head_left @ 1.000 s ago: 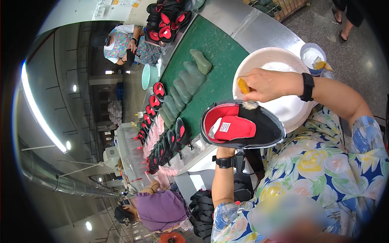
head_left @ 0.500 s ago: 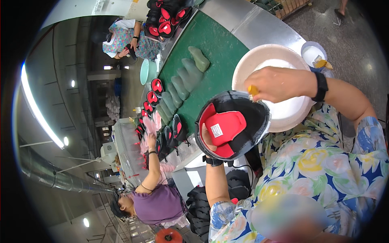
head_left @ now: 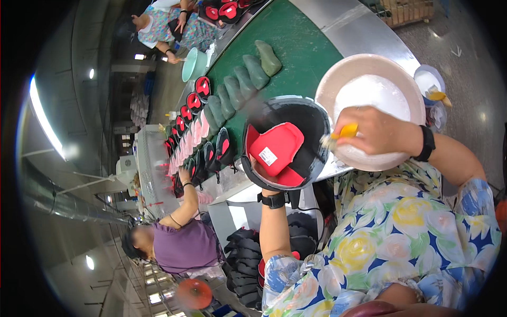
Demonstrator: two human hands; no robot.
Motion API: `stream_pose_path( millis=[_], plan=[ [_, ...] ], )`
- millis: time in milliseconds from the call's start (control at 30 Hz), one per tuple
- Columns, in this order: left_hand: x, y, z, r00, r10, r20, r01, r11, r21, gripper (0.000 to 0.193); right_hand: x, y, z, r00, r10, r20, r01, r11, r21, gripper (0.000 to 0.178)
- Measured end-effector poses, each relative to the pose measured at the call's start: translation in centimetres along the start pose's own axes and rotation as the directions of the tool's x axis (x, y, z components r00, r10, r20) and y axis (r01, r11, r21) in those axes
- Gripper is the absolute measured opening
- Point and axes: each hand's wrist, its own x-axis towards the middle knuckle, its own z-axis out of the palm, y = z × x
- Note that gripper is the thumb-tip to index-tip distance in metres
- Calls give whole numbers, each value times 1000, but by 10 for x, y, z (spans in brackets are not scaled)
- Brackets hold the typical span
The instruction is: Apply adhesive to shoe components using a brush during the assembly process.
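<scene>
Shoe upper (head_left: 282,145), black, red-lined: left of right hand (head_left: 372,129), beside pale basin (head_left: 338,82); long axis foreshortened, apparently rising rightward. Left hand (head_left: 259,168), partly hidden, grasping upper's lower end; right hand pinching yellow-handled brush (head_left: 347,130), bristles at upper's right rim.

Place: shoemaking workshop. Ahead and left of your right hand (head_left: 372,129), a green worktop (head_left: 303,58) carries a row of green foot-shaped forms (head_left: 245,83); red-lined shoe uppers (head_left: 194,102) line up beside them. Farther left of that hand, a co-worker in purple (head_left: 185,247) leans in; a strip lamp (head_left: 43,116) and round ducting (head_left: 59,203) run beyond.
</scene>
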Motion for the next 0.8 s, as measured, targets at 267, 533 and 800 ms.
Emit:
stream_pose_path(
  millis=[267, 533, 800],
  plan=[
    [51, 30, -7, 990, 60, -127, -97, 946, -310, 42, 14, 10, -46, 886, 368, -282, -385, 923, -3, 14],
    [167, -14, -153, 814, 376, -442, -413, 911, 14, 45, -16, 32, -32, 683, 709, -175, -650, 700, 296, 11],
    [217, -4, -193, 850, 228, -474, 481, 26, 876, 81, -25, 51, -32, 565, 817, -112, -784, 574, 238, 12]
  ],
)
